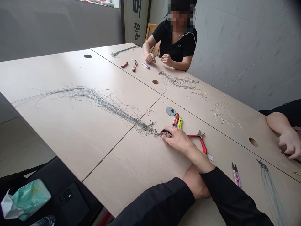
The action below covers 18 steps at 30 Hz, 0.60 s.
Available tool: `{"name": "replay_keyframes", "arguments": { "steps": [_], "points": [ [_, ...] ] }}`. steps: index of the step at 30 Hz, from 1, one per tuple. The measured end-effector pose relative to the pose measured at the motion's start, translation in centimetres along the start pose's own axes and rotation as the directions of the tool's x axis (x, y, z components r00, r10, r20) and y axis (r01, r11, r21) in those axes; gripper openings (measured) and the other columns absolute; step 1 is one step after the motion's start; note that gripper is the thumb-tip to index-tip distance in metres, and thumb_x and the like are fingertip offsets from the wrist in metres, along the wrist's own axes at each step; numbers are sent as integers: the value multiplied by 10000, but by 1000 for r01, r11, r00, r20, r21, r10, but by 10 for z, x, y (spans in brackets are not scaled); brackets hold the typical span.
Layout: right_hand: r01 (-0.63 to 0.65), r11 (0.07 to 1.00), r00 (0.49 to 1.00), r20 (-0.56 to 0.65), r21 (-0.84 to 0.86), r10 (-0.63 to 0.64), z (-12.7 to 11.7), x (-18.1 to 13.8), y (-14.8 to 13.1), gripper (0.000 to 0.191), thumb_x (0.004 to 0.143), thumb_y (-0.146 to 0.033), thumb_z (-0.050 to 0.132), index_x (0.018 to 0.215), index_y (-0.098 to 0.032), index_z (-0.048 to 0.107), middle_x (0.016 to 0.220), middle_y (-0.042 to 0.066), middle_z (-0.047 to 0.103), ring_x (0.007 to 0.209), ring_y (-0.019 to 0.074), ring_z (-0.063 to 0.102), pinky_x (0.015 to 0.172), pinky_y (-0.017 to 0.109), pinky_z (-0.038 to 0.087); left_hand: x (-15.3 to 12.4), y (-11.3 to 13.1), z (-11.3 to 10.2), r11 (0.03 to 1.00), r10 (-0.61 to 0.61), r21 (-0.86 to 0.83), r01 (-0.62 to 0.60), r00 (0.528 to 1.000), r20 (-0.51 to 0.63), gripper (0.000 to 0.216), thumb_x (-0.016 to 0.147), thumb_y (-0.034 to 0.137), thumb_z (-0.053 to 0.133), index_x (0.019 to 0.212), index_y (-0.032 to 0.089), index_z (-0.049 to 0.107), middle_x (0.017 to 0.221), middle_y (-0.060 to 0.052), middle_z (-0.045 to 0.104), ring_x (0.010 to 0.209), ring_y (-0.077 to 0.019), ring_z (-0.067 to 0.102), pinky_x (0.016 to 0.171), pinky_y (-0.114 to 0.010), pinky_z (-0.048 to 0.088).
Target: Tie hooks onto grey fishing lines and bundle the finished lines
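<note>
My right hand (178, 140) rests on the pale wood-grain table (131, 175), its fingers pinching a small black-and-silver object (166, 133), possibly a lighter. That object sits at the tangled end of a long bundle of thin grey wires (105, 105). Just above my fingers lie a red lighter (176, 120) and a yellow lighter (180, 123), beside a metal washer (170, 111). Red-handled pliers (199, 141) lie to the right of my hand. My left hand (195, 185) lies under my right forearm, its fingers hidden.
Pink-handled snips (236, 175) and another wire bundle (270, 191) lie at the right. A co-worker (176, 40) sits across the table, and another person's hand (291, 143) rests at the right edge. A phone (72, 202) and a green packet (27, 199) lie at lower left.
</note>
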State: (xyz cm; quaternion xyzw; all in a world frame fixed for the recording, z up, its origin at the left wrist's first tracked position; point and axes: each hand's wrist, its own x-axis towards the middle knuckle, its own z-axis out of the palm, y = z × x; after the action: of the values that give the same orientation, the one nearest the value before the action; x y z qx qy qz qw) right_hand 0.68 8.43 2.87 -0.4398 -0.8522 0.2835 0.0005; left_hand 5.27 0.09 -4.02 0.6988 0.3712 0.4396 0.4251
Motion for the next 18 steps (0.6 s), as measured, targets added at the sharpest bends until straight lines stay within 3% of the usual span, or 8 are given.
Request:
{"name": "replay_keyframes", "arguments": {
  "steps": [8, 18],
  "points": [
    [-79, 986, 997, -5, -148, 79, 5, 2, 1, 180, 859, -309, 583, 722, -199, 543, 664, 4, 575, 601, 142, 471, 556, 258, 284, -2, 5, -5, 988, -60, -138, 62, 998, 22, 164, 685, 127, 575, 824, 194, 519, 848, -37, 566, 796, -189, 544, 781, -338, 486],
    [-90, 990, 995, 32, -111, 94, 2, 1, -2, 158, 853, -285, 576, 734, -190, 532, 670, 1, 553, 609, 130, 453, 558, 248, 288, -1, 12, -13, 976, -109, -186, 112, 994, 28, 172, 693, 160, 553, 841, 213, 483, 828, -28, 571, 799, -188, 537, 793, -327, 487]
  ]
}}
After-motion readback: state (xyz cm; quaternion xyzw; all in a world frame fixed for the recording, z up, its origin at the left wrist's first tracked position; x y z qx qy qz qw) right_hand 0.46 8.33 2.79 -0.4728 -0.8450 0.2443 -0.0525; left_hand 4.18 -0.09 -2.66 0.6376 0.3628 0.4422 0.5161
